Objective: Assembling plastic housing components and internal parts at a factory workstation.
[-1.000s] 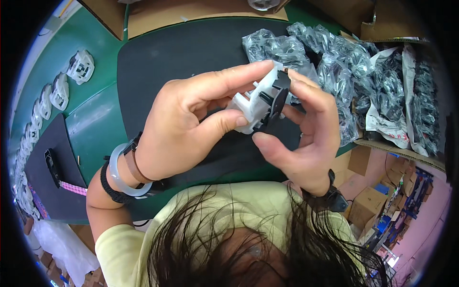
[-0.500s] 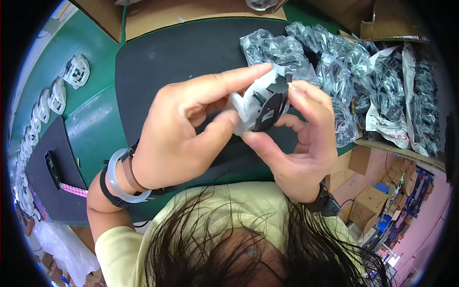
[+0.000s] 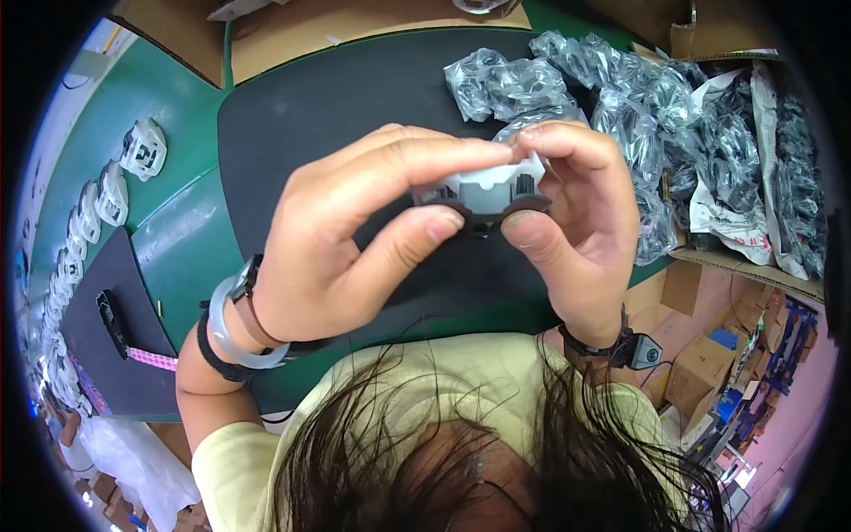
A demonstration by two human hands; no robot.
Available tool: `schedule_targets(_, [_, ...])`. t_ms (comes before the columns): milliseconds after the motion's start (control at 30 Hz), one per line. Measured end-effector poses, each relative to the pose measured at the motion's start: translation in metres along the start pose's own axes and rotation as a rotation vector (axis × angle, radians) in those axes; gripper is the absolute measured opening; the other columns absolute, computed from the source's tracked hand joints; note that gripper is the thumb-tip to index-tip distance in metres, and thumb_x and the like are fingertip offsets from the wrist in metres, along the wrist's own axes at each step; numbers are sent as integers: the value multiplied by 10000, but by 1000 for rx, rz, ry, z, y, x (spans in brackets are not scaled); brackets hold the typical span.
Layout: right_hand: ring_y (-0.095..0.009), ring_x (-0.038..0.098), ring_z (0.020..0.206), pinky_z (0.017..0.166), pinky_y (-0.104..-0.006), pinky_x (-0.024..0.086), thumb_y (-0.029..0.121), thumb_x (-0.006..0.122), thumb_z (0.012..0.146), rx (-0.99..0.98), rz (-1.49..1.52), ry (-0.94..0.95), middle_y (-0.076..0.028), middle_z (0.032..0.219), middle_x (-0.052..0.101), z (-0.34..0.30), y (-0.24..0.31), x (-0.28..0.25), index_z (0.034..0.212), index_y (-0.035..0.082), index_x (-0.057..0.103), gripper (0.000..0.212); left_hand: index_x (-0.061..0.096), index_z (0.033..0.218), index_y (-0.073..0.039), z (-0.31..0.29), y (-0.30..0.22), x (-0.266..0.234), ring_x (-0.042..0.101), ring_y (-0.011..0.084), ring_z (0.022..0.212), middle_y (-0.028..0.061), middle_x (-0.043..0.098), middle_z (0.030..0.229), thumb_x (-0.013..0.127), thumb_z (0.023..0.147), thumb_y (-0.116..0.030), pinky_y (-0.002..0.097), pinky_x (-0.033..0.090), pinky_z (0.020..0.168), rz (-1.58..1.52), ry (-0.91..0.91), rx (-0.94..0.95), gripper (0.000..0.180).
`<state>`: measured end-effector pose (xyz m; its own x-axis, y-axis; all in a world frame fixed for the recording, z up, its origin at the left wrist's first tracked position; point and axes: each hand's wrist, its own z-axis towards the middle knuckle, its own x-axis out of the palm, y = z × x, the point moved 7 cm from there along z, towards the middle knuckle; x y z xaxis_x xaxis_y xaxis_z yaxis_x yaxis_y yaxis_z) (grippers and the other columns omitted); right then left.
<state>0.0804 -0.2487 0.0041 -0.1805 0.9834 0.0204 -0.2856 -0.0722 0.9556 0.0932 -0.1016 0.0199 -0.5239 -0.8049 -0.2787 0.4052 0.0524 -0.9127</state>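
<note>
Between both hands, above the dark mat (image 3: pixel 301 106), is a small plastic housing (image 3: pixel 486 197) with a white shell and a black cover on the side nearer me. My left hand (image 3: pixel 355 217) grips its left end, thumb on the black cover and fingers over the white top. On the right end my right hand (image 3: pixel 581 208) does the same, thumb on the cover and fingertips along the far edge. The fingers hide the housing's far side and both ends.
Clear plastic bags with dark parts (image 3: pixel 523 84) lie at the back right, beside an open carton (image 3: pixel 753 266) full of more. White housings (image 3: pixel 144 149) stand in a row along the left of the green table (image 3: pixel 191 208). A black strip-shaped part (image 3: pixel 113 324) lies on the left mat. Cardboard (image 3: pixel 372 34) borders the back.
The housing has turned from a steep tilt to roughly level, its black cover now toward me. My right hand has shifted its grip to the right end, fingers over the top.
</note>
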Motion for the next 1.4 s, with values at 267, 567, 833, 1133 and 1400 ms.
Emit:
schedule_targets(267, [-119, 494, 943, 883, -297, 405, 104, 682, 796, 69, -10, 30, -45, 1034, 492, -2, -3, 2, 1107, 19, 503, 368, 509, 1181, 66, -3, 9, 5, 536, 213, 1014, 162, 555, 1117, 602, 853, -122, 311, 411, 881, -41, 6, -29, 389])
schedule_targets(567, [-99, 468, 977, 854, -230, 410, 74, 618, 852, 306, 320, 79, -32, 1076, 455, -7, -20, 0, 1116, 3, 497, 299, 313, 1287, 43, -8, 15, 18, 503, 203, 1096, 181, 510, 1164, 572, 851, -8, 313, 375, 960, -182, -107, -104, 509])
schedule_targets(833, [-129, 522, 872, 638, -230, 473, 99, 658, 820, -160, -331, -199, -86, 993, 527, -10, 5, -8, 1059, 7, 549, 278, 219, 1334, 25, -8, 13, 18, 511, 214, 1079, 206, 514, 1161, 551, 848, 28, 311, 381, 946, -35, -173, -28, 588])
schedule_targets(1133, [-51, 505, 579, 520, -185, 399, 104, 645, 853, 374, 46, -131, -11, 714, 543, -10, -5, -14, 1000, 7, 465, 253, 221, 1330, 35, -9, 12, 26, 508, 226, 1114, 209, 510, 1189, 604, 843, -39, 320, 390, 958, -164, -113, -77, 624])
schedule_targets(1400, [-255, 519, 1047, 890, -329, 408, 193, 785, 684, -35, -237, 208, -124, 1156, 508, 0, -21, -7, 1201, 18, 452, 639, 217, 1351, 31, -1, 16, 17, 513, 199, 1027, 161, 530, 1155, 576, 835, -22, 349, 322, 1014, -98, -133, 69, 631])
